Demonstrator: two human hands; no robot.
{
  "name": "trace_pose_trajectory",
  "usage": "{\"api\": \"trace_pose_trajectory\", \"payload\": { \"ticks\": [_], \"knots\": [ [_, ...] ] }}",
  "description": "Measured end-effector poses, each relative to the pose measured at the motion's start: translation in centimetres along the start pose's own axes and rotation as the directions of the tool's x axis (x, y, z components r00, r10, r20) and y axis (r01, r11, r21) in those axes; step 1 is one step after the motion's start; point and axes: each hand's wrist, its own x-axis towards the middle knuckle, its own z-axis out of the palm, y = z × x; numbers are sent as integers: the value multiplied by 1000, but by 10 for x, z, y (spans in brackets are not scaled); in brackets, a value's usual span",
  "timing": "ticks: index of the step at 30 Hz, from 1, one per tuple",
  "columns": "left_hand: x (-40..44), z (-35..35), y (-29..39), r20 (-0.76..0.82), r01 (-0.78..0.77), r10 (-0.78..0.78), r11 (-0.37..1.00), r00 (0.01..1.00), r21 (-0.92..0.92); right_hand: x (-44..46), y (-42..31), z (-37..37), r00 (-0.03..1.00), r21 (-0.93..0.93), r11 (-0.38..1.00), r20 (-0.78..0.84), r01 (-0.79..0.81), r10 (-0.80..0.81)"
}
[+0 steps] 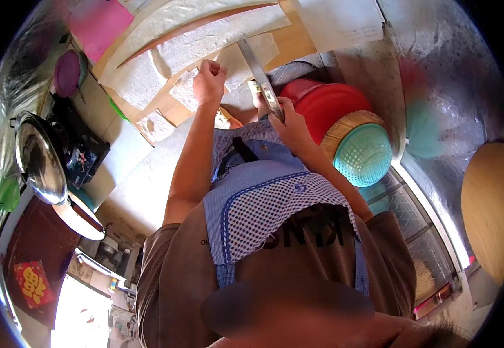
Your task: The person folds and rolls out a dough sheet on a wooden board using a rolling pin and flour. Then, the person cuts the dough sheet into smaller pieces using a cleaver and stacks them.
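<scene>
A long metal blade (254, 62) points up and slightly left across the board's front edge, its lower end in my right hand (289, 123). Over the front of the floured board (298, 32), my left hand (209, 81) is closed, fingers curled; whether something small is between them is hidden. Beside it lie pale, flat dough-like pieces (183, 90). A larger sheet (133, 81) spreads behind and to the left. A long, thin brown rod (197, 26) lies across the sheet at the back.
A red basin (327, 104) and a turquoise basket (363, 155) stand to the right. At the left are a black stove (84, 145), a shiny metal pan (42, 159) and a purple container (67, 73). A pink item (100, 26) sits at the back left.
</scene>
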Motion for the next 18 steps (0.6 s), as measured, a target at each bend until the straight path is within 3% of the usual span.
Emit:
{"api": "trace_pose_trajectory", "payload": {
  "ticks": [4,6,9,18],
  "knots": [
    [-1,0,0,-12,6,-6,1000,1000,-31,1,-5,3,1000,-21,1000,18,-3,4],
    [-2,0,1,-7,4,-5,999,1000,-43,1,-6,5,996,-3,997,-17,82,-82],
    [-3,0,1,-15,-19,18,997,1000,-75,10,-3,12,998,-80,995,9,55,-55],
    [-13,-8,-7,-131,-103,77,973,988,-208,12,17,24,999,-81,997,-40,18,-21]
  ]
}}
